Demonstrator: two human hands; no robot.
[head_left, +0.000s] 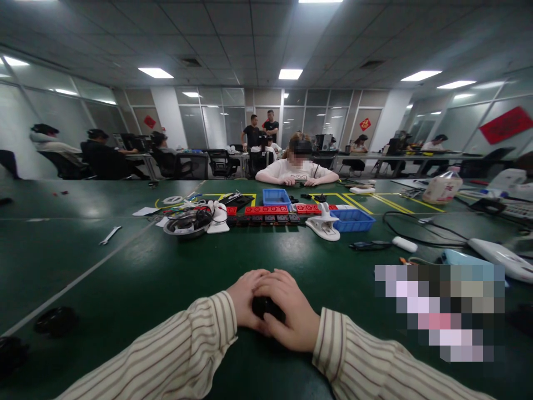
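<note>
The left hand (242, 301) and right hand (296, 318) grasp a black object (266, 306) at the near side of the counter (166, 278). A wrench (110, 235) lies to the far left.

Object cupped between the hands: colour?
Black; the object shows best in the head view, partly covered by the hands.

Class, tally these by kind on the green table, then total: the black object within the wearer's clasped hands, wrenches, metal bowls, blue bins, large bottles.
Black object: 1
Wrench: 1
Metal bowl: 1
Blue bins: 2
Large bottle: 1
Total: 6
</note>
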